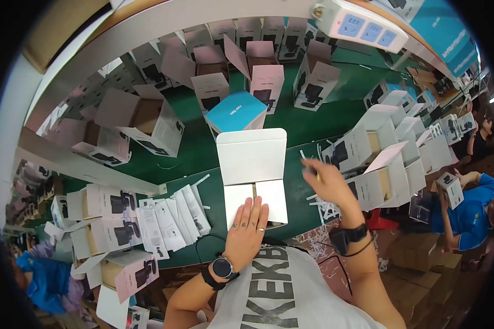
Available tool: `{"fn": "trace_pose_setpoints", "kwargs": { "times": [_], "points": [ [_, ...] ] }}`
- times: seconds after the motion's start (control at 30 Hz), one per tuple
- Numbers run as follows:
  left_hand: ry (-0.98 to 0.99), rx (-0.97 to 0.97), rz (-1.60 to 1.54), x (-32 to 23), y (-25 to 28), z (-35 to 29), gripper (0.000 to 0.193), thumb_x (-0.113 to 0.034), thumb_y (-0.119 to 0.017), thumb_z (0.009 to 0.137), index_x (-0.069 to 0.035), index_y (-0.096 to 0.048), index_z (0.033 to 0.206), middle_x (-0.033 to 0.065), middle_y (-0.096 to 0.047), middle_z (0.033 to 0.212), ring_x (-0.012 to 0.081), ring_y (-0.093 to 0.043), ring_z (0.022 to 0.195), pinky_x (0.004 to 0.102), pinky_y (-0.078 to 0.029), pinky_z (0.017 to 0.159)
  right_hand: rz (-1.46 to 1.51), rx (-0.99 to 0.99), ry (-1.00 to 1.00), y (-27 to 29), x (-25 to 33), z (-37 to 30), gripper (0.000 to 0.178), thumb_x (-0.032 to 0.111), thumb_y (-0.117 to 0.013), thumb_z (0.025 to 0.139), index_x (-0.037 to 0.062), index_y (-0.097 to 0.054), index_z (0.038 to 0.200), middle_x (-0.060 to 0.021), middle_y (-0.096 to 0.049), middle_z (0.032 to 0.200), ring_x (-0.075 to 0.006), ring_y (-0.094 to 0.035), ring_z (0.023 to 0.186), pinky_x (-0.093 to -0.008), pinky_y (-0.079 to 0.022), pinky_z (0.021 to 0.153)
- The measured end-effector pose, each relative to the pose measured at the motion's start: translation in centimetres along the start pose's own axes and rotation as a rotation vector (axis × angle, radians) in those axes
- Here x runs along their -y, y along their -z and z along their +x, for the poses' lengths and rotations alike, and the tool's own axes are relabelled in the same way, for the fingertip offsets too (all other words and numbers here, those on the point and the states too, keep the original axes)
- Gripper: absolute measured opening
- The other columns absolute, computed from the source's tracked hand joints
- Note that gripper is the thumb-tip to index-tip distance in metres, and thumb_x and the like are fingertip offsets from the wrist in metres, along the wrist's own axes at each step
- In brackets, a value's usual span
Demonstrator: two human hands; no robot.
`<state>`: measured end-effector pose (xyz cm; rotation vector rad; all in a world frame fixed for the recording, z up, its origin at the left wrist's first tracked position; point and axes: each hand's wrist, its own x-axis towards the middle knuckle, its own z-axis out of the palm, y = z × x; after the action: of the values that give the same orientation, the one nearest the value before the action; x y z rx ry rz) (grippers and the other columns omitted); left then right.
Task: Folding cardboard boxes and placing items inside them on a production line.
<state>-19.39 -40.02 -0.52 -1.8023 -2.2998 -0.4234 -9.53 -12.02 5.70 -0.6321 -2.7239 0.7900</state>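
In front of my body a white carton point(239, 198) stands on the green table, its long lid flap point(251, 156) raised away from me. Two inner flaps are folded inward, with a narrow brown gap between them. My left hand point(248, 222) lies flat on these flaps, fingers stretched out and pressing down. Right of the carton, my right hand point(328, 183) hovers over the table with its fingers curled together. Something small and dark shows at its fingertips, too blurred to name. White paper strips point(325, 209) lie below that hand.
A stack of folded leaflets point(175, 216) lies to the left, beside open cartons point(112, 205). Past the carton stand a blue-topped box point(236, 111) and several open printed boxes. More open cartons point(368, 145) line the right. A power strip point(362, 26) hangs overhead; co-workers point(461, 208) are at both sides.
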Motion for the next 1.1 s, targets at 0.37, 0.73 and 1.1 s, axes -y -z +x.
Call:
{"fn": "trace_pose_setpoints", "kwargs": {
  "times": [0.37,0.73,1.1],
  "points": [
    [0.105,-0.469,-1.062,4.5,-2.0,-2.6,0.070,-0.029,-0.085,0.084,-0.007,-0.058,0.145,0.0204,-0.046,0.158,0.0447,-0.044,0.144,0.0527,-0.040,0.116,0.716,0.247,-0.075,-4.2,6.3,-7.5,0.046,0.013,-0.084,0.087,0.0049,-0.068,0.129,-0.0046,-0.072,0.092,-0.0114,-0.058,0.071,-0.0234,-0.043,0.062],
    [0.081,-0.196,-0.824,8.3,0.1,-4.3,0.061,-0.017,-0.093,0.073,-0.015,-0.073,0.131,0.0126,-0.054,0.155,0.0483,-0.036,0.150,0.0548,-0.043,0.117,0.240,-0.305,0.270,-10.7,4.9,-10.1,0.041,0.010,-0.089,0.079,0.0006,-0.073,0.115,-0.0116,-0.069,0.091,-0.0253,-0.064,0.077,-0.0340,-0.051,0.064],
    [-0.035,-0.225,-0.615,10.0,-1.6,-5.1,0.066,-0.028,-0.092,0.072,-0.017,-0.070,0.133,0.0090,-0.057,0.153,0.0487,-0.043,0.145,0.0546,-0.048,0.113,0.178,-0.504,0.379,-14.1,3.0,-10.4,0.044,0.008,-0.091,0.076,0.0096,-0.076,0.117,-0.0086,-0.059,0.112,-0.0158,-0.052,0.064,-0.0280,-0.045,0.056]
  ]
}}
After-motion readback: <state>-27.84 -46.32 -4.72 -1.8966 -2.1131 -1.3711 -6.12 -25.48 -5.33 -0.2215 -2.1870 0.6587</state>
